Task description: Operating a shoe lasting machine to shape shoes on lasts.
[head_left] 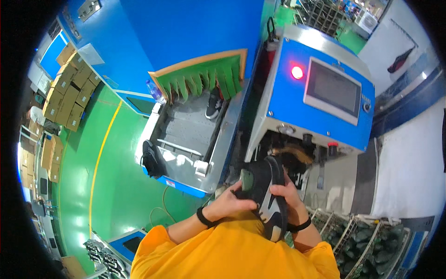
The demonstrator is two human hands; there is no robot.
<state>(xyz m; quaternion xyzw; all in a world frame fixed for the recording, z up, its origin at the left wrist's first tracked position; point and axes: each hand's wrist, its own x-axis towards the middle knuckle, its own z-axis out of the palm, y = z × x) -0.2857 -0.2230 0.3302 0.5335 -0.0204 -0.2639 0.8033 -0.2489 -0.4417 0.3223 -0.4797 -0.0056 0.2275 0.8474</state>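
Both hands are closed on a black and grey sneaker point(268, 200), held in front of my chest. My left hand point(231, 203) grips its left side, with the thumb lying along the upper. My right hand point(289, 196) wraps the other side, by the dark sole edge. A greenish piece point(247, 179) shows in the shoe near my left fingers; I cannot tell what it is. Ahead, another black sneaker point(213, 103) rests on the conveyor point(183, 123) by green strip curtains point(200, 81). A further black shoe point(151, 159) sits on the conveyor's near left corner.
A blue control box point(288, 100) with a screen point(332, 90) and a lit red lamp point(297, 72) stands close on the right. Wire racks point(355, 239) of dark shoe-shaped pieces are at lower right. A plastic bottle point(154, 89) stands beside the curtain. Cardboard boxes point(69, 93) are stacked far left.
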